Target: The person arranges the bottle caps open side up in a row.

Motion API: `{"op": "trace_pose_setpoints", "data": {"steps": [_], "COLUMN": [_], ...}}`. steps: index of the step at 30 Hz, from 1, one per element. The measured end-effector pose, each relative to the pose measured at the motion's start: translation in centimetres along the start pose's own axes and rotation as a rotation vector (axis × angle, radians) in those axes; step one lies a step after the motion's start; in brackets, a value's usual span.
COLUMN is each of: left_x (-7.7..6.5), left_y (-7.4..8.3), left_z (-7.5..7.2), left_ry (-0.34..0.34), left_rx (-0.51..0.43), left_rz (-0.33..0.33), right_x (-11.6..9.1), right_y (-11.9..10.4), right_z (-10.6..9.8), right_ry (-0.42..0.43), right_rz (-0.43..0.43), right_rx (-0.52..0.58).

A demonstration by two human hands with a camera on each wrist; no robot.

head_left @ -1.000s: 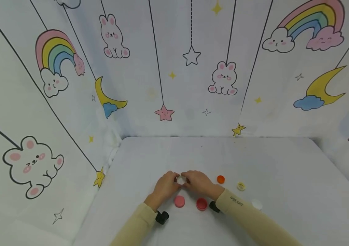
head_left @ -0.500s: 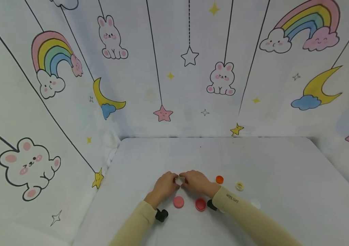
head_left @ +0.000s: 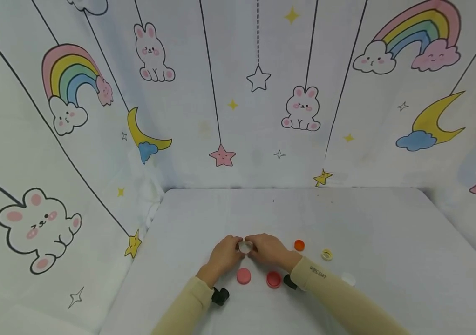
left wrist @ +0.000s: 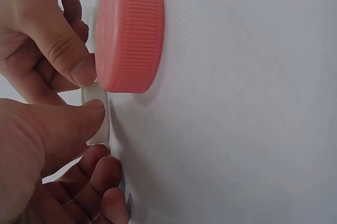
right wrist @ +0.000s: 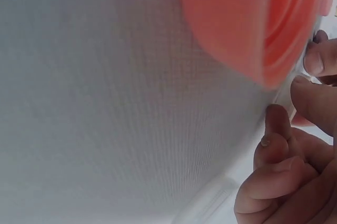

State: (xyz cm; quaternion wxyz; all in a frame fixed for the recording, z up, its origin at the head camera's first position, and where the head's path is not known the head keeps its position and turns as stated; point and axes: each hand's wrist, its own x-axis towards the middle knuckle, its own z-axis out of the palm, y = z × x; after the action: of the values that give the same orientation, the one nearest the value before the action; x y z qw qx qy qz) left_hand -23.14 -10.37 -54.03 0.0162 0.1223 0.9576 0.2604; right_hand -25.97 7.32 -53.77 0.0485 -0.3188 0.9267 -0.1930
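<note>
Near the middle of the table, a small pale, whitish bottle cap (head_left: 245, 247) sits between my two hands. My left hand (head_left: 224, 255) pinches its left side; in the left wrist view the thumb lies on the off-white rim (left wrist: 98, 135). From the other side my right hand (head_left: 270, 249) grips the same cap, its thumb close to the left thumb. Whether the cap touches the tabletop I cannot tell. Just nearer to me lie a pink ribbed cap (head_left: 244, 276), top up, and a red-pink cap (head_left: 273, 279) with its hollow side up, large in the right wrist view.
Right of my hands lie an orange cap (head_left: 299, 245), a yellow ring-like cap (head_left: 327, 254) and a faint white cap (head_left: 349, 279). Black wrist cameras (head_left: 220, 296) hang under both wrists. A printed cloth wall (head_left: 238, 116) rises behind the white table (head_left: 368, 218).
Both hands keep hold of the pale cap at about the same spot. Their fingers shift slightly around it, and its hollow shows more clearly than half a second ago.
</note>
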Motion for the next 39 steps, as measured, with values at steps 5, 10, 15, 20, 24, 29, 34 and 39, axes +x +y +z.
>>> {"op": "trace_pose_setpoints", "data": {"steps": [5, 10, 15, 20, 24, 29, 34, 39], "left_x": [-0.6, -1.1, -1.8, -3.1, -4.3, -5.5, -6.2, -6.8], "left_y": [0.0, -0.2, -0.4, -0.7, -0.8, -0.6, -0.6, -0.4], "left_z": [-0.4, -0.7, -1.1, -1.2, -1.0, -0.6, -0.1, 0.1], "left_ry": [0.014, 0.043, 0.045, 0.031, 0.020, 0.021, 0.041, 0.056], "left_rx": [-0.016, -0.002, -0.045, -0.105, -0.140, -0.149, -0.131, -0.104], "left_rz": [-0.007, -0.008, -0.018, -0.010, -0.005, -0.006, -0.010, 0.018], "right_x": [-0.6, -1.2, -2.1, -3.2, -3.7, -4.4, -4.8, -5.0], "right_y": [-0.1, -0.4, -0.9, -1.6, -1.9, -2.1, -2.2, -2.3], "right_z": [-0.3, -1.0, -1.4, -1.4, -1.2, -0.4, 0.4, 1.1], "right_ry": [0.011, 0.038, 0.031, 0.010, -0.005, -0.030, -0.025, 0.021], "right_rz": [0.051, 0.063, 0.074, 0.067, 0.059, 0.056, 0.013, -0.054], "right_rx": [0.022, 0.043, 0.057, 0.076, 0.064, 0.086, 0.091, 0.063]}}
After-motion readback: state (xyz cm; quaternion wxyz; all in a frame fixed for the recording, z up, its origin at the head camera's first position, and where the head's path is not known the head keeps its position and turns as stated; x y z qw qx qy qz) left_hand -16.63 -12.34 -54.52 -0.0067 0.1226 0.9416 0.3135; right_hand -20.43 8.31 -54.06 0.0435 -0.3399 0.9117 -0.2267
